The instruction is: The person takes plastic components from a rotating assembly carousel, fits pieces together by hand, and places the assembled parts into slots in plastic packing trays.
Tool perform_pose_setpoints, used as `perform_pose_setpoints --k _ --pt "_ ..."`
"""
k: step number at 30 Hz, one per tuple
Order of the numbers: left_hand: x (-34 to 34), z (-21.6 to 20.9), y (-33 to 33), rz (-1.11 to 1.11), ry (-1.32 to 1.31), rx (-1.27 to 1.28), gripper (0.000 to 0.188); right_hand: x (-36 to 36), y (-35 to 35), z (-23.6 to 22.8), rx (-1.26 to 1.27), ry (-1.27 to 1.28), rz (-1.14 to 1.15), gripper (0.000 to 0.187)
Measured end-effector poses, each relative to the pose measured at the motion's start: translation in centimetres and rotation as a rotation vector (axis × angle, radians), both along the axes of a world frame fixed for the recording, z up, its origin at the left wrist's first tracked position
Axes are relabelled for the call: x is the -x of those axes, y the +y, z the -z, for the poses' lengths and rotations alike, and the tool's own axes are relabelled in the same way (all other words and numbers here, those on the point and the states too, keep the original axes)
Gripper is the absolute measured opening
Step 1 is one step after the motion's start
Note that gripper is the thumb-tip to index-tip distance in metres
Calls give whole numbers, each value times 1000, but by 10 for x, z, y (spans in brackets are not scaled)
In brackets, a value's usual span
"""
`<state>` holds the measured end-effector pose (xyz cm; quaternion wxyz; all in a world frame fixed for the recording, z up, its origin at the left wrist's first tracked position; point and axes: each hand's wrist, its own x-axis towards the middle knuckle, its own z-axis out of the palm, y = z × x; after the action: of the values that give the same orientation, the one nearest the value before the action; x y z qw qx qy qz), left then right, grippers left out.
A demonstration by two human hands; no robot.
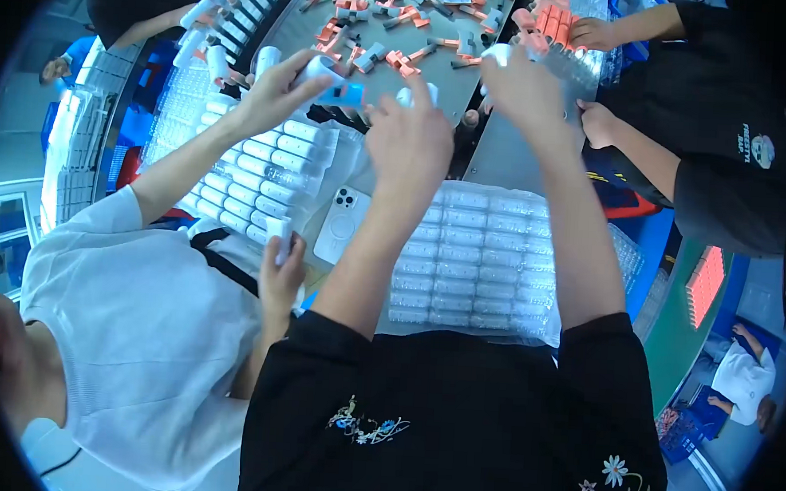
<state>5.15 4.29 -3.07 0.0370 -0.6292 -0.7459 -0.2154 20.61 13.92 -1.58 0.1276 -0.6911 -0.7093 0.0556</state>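
Note:
My left hand (409, 148) is raised over the near edge of the grey work surface, fingers curled round a small white rounded piece (432, 93) that is mostly hidden. To its right, my right hand (524, 91), slightly blurred, grips another white piece (499, 54) at its fingertips. Below my forearms lies a clear plastic tray (477, 261) with rows of whitish pieces. Past my hands, many loose orange and grey parts (407, 17) with short handles are scattered over the grey surface (320, 26).
At my left, a co-worker in a white shirt holds a white cylinder (320, 69) and another white piece (278, 231). A tray of white cylinders (259, 172) and a phone (341, 227) lie between us. On the right, another person's hand (597, 34) touches orange parts (554, 25).

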Motion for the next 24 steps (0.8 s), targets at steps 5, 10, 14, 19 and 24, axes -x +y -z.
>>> perform_pose_setpoints --k 5,10,14,19,24 --pt "48 -23 -43 -120 -317 440 56 38 -53 6 -262 -189 -130 44" --pt "67 -54 -94 87 -653 313 41 65 -86 -4 -311 -88 -278 44" --pt "69 -102 -98 142 -935 -10 38 83 -103 7 -400 -153 -280 43" --pt "67 -99 -58 238 -799 -112 36 88 -117 14 -182 -63 -404 40" --pt "30 -66 -13 181 -561 55 39 34 -159 6 -138 185 -467 38"
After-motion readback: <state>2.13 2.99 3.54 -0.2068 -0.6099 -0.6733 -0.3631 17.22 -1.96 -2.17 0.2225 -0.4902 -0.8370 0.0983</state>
